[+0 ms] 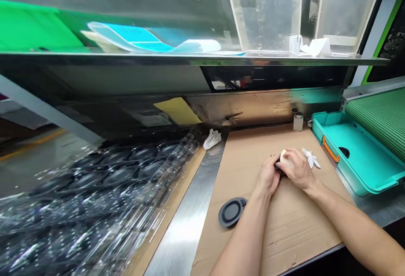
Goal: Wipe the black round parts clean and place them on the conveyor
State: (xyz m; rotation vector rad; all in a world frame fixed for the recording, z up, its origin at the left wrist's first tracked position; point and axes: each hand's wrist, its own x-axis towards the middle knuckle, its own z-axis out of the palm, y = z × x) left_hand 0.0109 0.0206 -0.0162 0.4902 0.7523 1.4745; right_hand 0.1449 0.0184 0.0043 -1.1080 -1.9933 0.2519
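Over the cardboard sheet [247,153], my two hands meet. My left hand [268,175] is closed around a small dark part, mostly hidden by the fingers. A cream-white pad [283,155] is pinched in my right hand [297,169] and pressed against that part; whether it is cloth or sponge I cannot tell. Near my left forearm lies a dark grey round lid-like part [231,212] with a small tab. Just right of my right hand is a crumpled white cloth [311,158].
Clear plastic trays of black round parts [120,174] fill the left. A teal bin [357,179] with an orange handle holds a black part, beside a green conveyor [379,111]. A small bottle [298,122] stands at the back. A metal shelf [190,59] spans above.
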